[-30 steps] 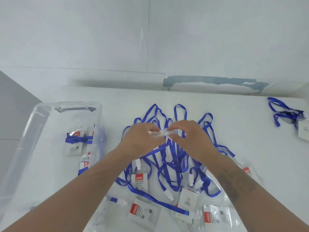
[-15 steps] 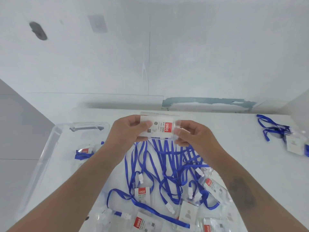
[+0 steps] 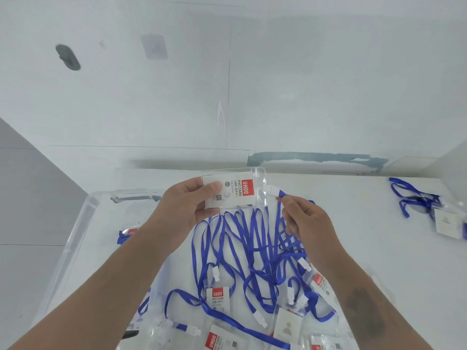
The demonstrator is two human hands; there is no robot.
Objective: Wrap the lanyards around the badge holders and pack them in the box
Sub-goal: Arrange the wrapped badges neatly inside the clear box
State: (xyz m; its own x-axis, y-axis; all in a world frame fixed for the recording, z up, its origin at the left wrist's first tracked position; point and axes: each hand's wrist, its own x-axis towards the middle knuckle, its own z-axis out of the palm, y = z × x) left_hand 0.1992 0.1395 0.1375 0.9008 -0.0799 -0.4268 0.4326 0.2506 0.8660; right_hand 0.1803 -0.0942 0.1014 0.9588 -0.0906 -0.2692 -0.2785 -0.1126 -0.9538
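Fingers of the left hand (image 3: 187, 205) grip a clear badge holder (image 3: 233, 188) held up above the table (image 3: 366, 248) while the right hand (image 3: 303, 218) pinches its blue lanyard (image 3: 279, 215) near the clip (apparently readying the first wrap), with the box (image 3: 75, 223) waiting at left.

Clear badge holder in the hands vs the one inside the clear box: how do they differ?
The clear plastic badge holder in the left hand is lifted off the table, its blue lanyard hanging unwound and pinched by the right hand. The badge holder in the clear plastic box lies flat, with blue lanyard across it, seemingly wrapped. Both are clear sleeves holding a white card with a red label.
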